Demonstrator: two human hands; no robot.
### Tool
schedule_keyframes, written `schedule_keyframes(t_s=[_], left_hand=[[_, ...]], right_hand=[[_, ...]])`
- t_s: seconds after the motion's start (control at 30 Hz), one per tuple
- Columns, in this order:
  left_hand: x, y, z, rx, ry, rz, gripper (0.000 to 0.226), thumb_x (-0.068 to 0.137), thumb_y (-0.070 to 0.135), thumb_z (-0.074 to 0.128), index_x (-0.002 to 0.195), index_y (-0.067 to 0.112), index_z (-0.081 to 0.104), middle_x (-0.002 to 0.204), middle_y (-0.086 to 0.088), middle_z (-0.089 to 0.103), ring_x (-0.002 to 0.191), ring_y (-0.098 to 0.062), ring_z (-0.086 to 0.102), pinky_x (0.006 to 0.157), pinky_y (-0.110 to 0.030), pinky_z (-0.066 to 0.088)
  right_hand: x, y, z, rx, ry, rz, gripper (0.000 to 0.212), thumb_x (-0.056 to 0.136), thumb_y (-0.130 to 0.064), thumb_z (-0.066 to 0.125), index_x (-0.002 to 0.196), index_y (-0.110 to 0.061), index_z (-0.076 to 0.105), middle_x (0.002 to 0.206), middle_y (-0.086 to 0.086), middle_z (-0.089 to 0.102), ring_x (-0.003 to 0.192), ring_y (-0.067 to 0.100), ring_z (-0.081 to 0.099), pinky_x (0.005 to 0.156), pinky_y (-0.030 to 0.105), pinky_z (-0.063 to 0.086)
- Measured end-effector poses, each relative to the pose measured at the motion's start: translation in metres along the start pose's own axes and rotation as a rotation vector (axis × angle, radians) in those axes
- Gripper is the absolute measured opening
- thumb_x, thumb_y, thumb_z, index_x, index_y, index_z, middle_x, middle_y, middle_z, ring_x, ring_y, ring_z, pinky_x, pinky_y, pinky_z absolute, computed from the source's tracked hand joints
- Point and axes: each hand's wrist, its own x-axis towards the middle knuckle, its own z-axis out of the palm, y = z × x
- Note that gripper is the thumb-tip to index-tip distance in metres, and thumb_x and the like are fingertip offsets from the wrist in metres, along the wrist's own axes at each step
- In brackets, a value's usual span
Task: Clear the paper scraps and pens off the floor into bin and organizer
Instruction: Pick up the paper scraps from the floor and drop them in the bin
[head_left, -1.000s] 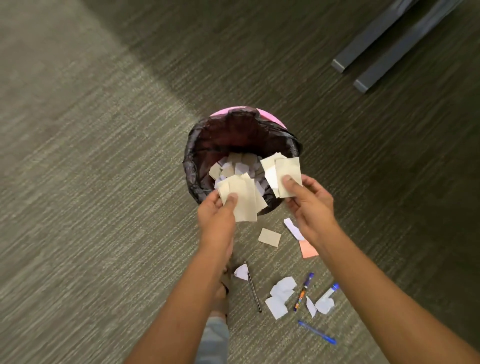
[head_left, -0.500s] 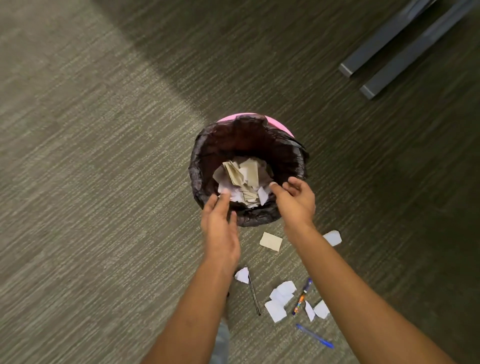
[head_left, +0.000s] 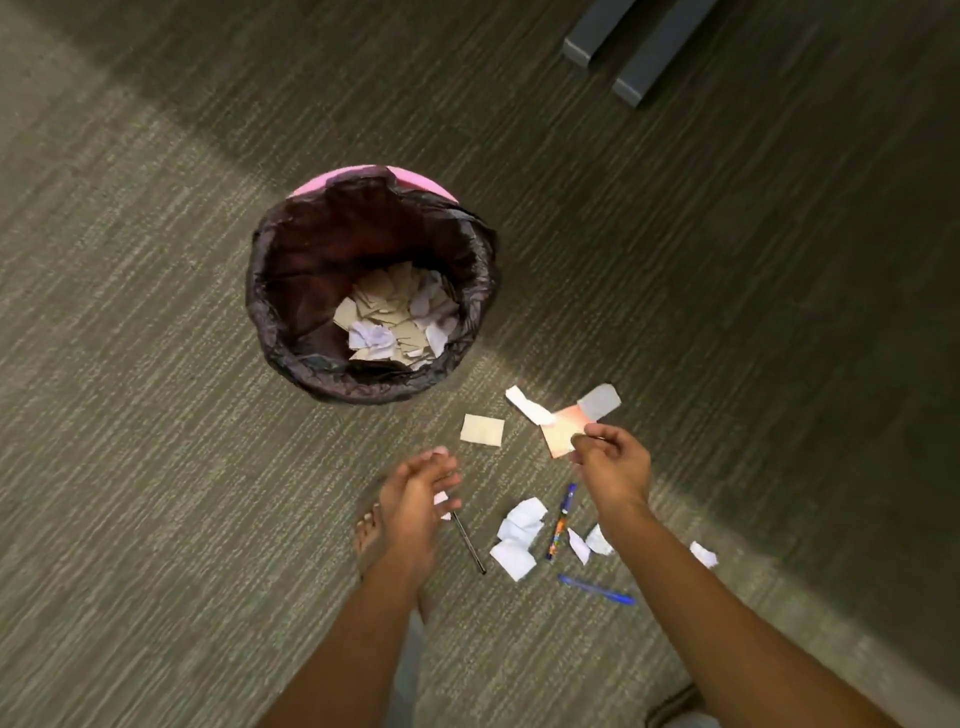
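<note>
A pink bin (head_left: 260, 291) with a black liner stands on the carpet and has several beige and white paper scraps (head_left: 395, 322) at its bottom. My left hand (head_left: 421, 499) hovers below the bin with fingers spread and nothing in it. My right hand (head_left: 613, 467) hangs with fingers half curled and empty, its fingertips just over an orange scrap (head_left: 558, 434) on the floor. A beige scrap (head_left: 482, 430), a white strip (head_left: 527, 406) and a grey scrap (head_left: 600, 401) lie nearby. Between my arms lie white scraps (head_left: 517, 538), a black pen (head_left: 469, 543), a patterned pen (head_left: 561, 519) and a blue pen (head_left: 597, 590).
My bare foot (head_left: 366, 530) rests under my left hand. One small white scrap (head_left: 704, 555) sits to the right of my right forearm. Two grey furniture legs (head_left: 634, 52) cross the top right corner. No organizer is in view.
Both hands held stacks of scraps over the bin, let them fall in, then drew back toward me. The right hand has moved down over the orange scrap.
</note>
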Motion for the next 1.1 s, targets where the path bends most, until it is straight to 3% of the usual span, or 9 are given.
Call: schedule_keyframes(t_s=[0.13,0.23,0.33,0.4,0.53,0.73,0.83,0.93,1.1], left_hand=[[0.025,-0.033,-0.002,0.212,-0.003,0.075,0.021,0.08,0.006,0.072,0.098,0.011,0.062,0.086,-0.007,0.07,0.066,-0.014,0.065,0.043,-0.023,0.051],[0.053,-0.066,-0.001,0.497,-0.012,0.165,0.032,0.077,0.006,0.076,0.103,0.01,0.058,0.081,-0.004,0.068,0.062,-0.004,0.066,0.048,-0.02,0.051],[0.093,-0.103,-0.009,0.947,-0.073,0.277,0.039,0.076,0.009,0.077,0.108,0.012,0.055,0.095,-0.008,0.063,0.084,-0.023,0.064,0.08,-0.036,0.054],[0.116,-0.122,-0.017,1.284,-0.057,0.366,0.045,0.079,0.017,0.073,0.118,0.013,0.052,0.115,-0.012,0.059,0.098,-0.033,0.062,0.092,-0.042,0.049],[0.141,-0.149,-0.025,1.587,0.103,0.57,0.049,0.081,0.023,0.068,0.123,0.01,0.046,0.128,-0.018,0.048,0.104,-0.042,0.059,0.081,-0.047,0.049],[0.156,-0.173,-0.033,1.588,0.205,0.572,0.05,0.08,0.026,0.069,0.117,0.004,0.043,0.109,-0.025,0.063,0.1,-0.045,0.061,0.074,-0.045,0.05],[0.158,-0.171,-0.04,1.484,0.146,0.634,0.036,0.076,0.019,0.072,0.103,0.003,0.055,0.095,-0.025,0.068,0.093,-0.043,0.064,0.075,-0.043,0.053],[0.154,-0.162,-0.041,1.416,0.113,0.571,0.028,0.071,0.019,0.076,0.094,0.01,0.063,0.081,-0.014,0.071,0.084,-0.032,0.067,0.074,-0.029,0.049],[0.135,-0.158,-0.027,1.478,-0.097,0.7,0.016,0.073,0.005,0.062,0.087,0.008,0.068,0.08,-0.01,0.072,0.076,-0.027,0.067,0.072,-0.03,0.054]], right_hand=[[0.029,0.051,-0.026,-0.052,-0.012,-0.033,0.023,0.08,0.011,0.057,0.075,-0.01,0.063,0.074,0.012,0.062,0.067,0.022,0.056,0.067,0.031,0.046],[0.055,0.097,-0.033,-0.124,-0.064,-0.063,0.014,0.08,0.009,0.06,0.086,-0.001,0.067,0.071,0.003,0.062,0.061,0.01,0.054,0.059,0.012,0.046],[0.076,0.147,-0.035,-0.265,-0.218,-0.15,0.018,0.079,0.003,0.065,0.084,-0.014,0.064,0.076,0.001,0.064,0.072,0.015,0.061,0.079,0.03,0.055],[0.085,0.175,-0.035,-0.332,-0.294,-0.205,0.021,0.079,0.003,0.064,0.084,-0.017,0.064,0.077,-0.003,0.064,0.077,0.015,0.062,0.086,0.038,0.056],[0.101,0.215,-0.031,-0.506,-0.406,-0.362,0.025,0.081,0.005,0.056,0.094,-0.012,0.068,0.09,0.001,0.069,0.088,0.02,0.067,0.085,0.042,0.056],[0.115,0.242,-0.005,-1.099,-0.451,-0.728,0.049,0.091,-0.016,0.058,0.137,-0.029,0.051,0.129,0.006,0.047,0.102,0.028,0.063,0.081,0.041,0.056],[0.116,0.245,0.003,-1.144,-0.386,-0.747,0.043,0.092,-0.014,0.057,0.132,-0.029,0.055,0.125,0.007,0.046,0.093,0.029,0.064,0.072,0.039,0.054],[0.114,0.243,0.005,-1.15,-0.341,-0.757,0.027,0.091,-0.015,0.061,0.117,-0.017,0.065,0.122,0.008,0.049,0.087,0.031,0.064,0.066,0.036,0.05],[0.095,0.241,-0.016,-0.87,-0.293,-0.56,0.02,0.087,-0.021,0.064,0.105,-0.019,0.072,0.106,0.009,0.062,0.097,0.031,0.062,0.074,0.036,0.049]])
